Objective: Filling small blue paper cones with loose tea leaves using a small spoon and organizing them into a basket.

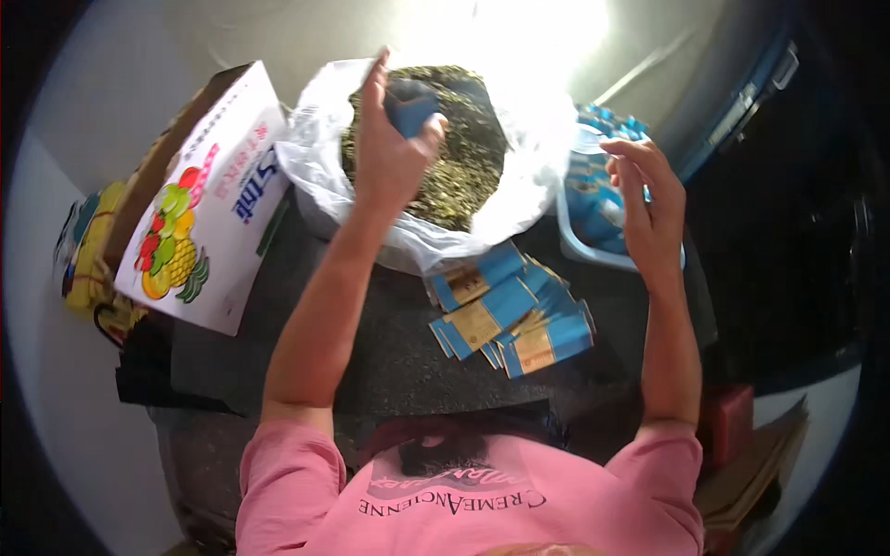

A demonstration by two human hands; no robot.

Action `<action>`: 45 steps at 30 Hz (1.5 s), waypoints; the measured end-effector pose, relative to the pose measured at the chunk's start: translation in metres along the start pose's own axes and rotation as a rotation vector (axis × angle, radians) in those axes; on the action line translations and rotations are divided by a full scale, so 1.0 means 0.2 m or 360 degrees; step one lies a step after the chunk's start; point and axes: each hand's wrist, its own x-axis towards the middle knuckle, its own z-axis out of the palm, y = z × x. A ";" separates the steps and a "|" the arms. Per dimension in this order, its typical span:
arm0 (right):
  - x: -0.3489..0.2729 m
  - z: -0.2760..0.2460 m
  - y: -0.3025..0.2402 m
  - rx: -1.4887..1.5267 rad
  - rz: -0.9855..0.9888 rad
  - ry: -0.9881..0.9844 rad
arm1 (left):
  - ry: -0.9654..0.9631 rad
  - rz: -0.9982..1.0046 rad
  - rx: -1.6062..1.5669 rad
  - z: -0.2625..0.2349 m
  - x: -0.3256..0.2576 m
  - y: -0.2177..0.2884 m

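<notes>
My left hand (pixel 394 153) is closed round a small blue packet (pixel 413 116), its dark top showing between thumb and fingers. It is held above dried, shredded green-brown leaves (pixel 468 157) in a large bag-lined tub. White plastic (pixel 528 199) forms the liner, folded out over the rim. Over a pale blue basket (pixel 616 258) on the right is my right hand (pixel 654 195), fingers curled together. A pale, see-through rounded thing (pixel 586 139) shows at its fingertips; whether it is held is hard to make out. Several blue packets (pixel 593 190) fill the basket.
Flat blue-and-tan packets (pixel 510 310) lie in an overlapping pile on the dark table (pixel 389 361), in front of the tub. A white carton (pixel 209 213) with printed fruit stands at the left, beside a yellow bundle (pixel 93 246). Red and brown items (pixel 751 445) sit at lower right.
</notes>
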 end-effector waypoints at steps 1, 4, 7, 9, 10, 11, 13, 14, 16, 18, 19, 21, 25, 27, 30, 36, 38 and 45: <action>-0.08 -0.05 0.02 -0.0031 0.0053 0.0023 | -0.0030 0.0013 -0.0015 0.01 0.03 0.04; -0.33 -0.17 0.07 0.0214 0.0263 0.0404 | -0.0054 0.0175 -0.0291 0.07 0.05 0.20; -0.59 -0.29 0.15 0.0062 0.0489 0.0821 | -0.0228 0.0089 -0.0507 0.23 -0.05 0.41; -0.78 -0.36 0.20 -0.0102 0.0589 0.0902 | -0.0291 0.0232 -0.0685 0.41 -0.12 0.44; -0.86 -0.37 0.21 -0.0230 0.0658 0.0963 | -0.0269 0.0424 -0.0546 0.48 -0.15 0.46; -0.92 -0.37 0.21 -0.0303 0.0733 0.0960 | -0.0362 0.0225 -0.0666 0.56 -0.21 0.49; -1.03 -0.34 0.24 -0.0270 0.0810 0.0965 | -0.0476 0.0052 -0.0705 0.67 -0.30 0.50; -1.07 -0.32 0.25 -0.0227 0.0880 0.0958 | -0.0495 0.0076 -0.0628 0.72 -0.34 0.47; -1.10 -0.28 0.24 -0.0274 0.0887 0.0900 | -0.0648 -0.0346 -0.0873 0.77 -0.39 0.47; -1.12 -0.24 0.25 -0.0270 0.0905 0.0832 | -0.0418 0.0244 -0.0429 0.84 -0.41 0.41; -1.13 -0.21 0.26 -0.0276 0.0900 0.0836 | -0.0473 0.0024 -0.0538 0.86 -0.43 0.40; -1.13 -0.19 0.26 -0.0273 0.0899 0.0847 | -0.0500 -0.0043 -0.0555 0.90 -0.44 0.37; -1.15 -0.19 0.29 -0.0237 0.0934 0.0874 | -0.0519 0.0411 -0.0204 0.93 -0.47 0.28; -1.16 -0.19 0.30 -0.0205 0.0969 0.0892 | -0.0620 0.0395 -0.0073 0.91 -0.51 0.25; -1.14 -0.19 0.29 -0.0188 0.0995 0.0862 | -0.0835 0.0417 0.0097 0.87 -0.54 0.22; -1.14 -0.19 0.30 -0.0201 0.1048 0.0860 | -0.0954 0.0668 0.0487 0.77 -0.56 0.25; -1.14 -0.19 0.30 -0.0158 0.1073 0.0831 | -0.0982 0.0643 0.0454 0.74 -0.55 0.26; -1.13 -0.19 0.29 -0.0149 0.1094 0.0899 | -0.0960 0.0677 0.0388 0.72 -0.50 0.37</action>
